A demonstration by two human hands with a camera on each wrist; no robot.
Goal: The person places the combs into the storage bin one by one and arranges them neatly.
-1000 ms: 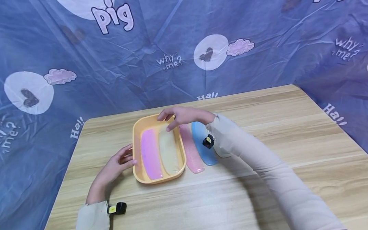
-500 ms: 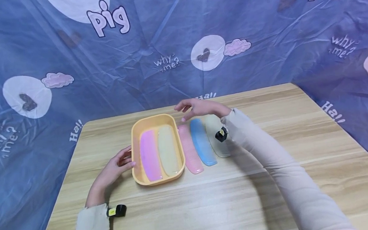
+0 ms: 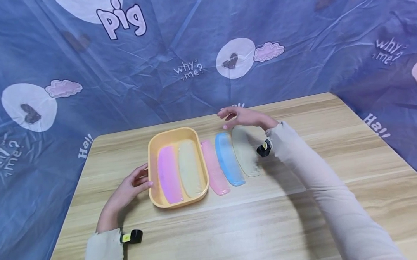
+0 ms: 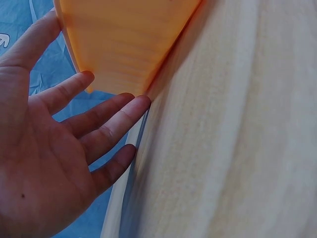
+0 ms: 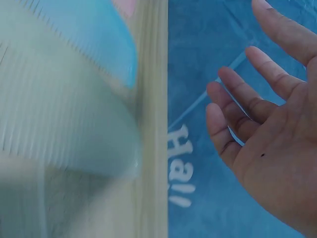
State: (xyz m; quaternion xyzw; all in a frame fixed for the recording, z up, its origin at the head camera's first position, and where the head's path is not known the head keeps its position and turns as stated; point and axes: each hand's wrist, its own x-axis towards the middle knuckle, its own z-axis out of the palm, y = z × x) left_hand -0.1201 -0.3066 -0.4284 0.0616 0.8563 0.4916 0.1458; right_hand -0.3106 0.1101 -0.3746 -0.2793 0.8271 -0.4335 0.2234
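My left hand touches the left side of a yellow-orange tray with its fingertips. In the left wrist view the fingers are nearly straight against the tray's wall. Inside the tray a purple-pink comb and a cream comb lie side by side. Right of the tray are a pink comb, a blue comb and a pale translucent comb, all on the table. Above the far end of the pale comb hovers my right hand, fingers relaxed, holding nothing.
The wood-grain table meets a blue printed cloth at its back edge. A black wrist camera sits at the left cuff, another camera at the right.
My right hand has moved from over the tray rightward past the pink and blue combs to the pale comb's far end. The left hand stays at the tray.
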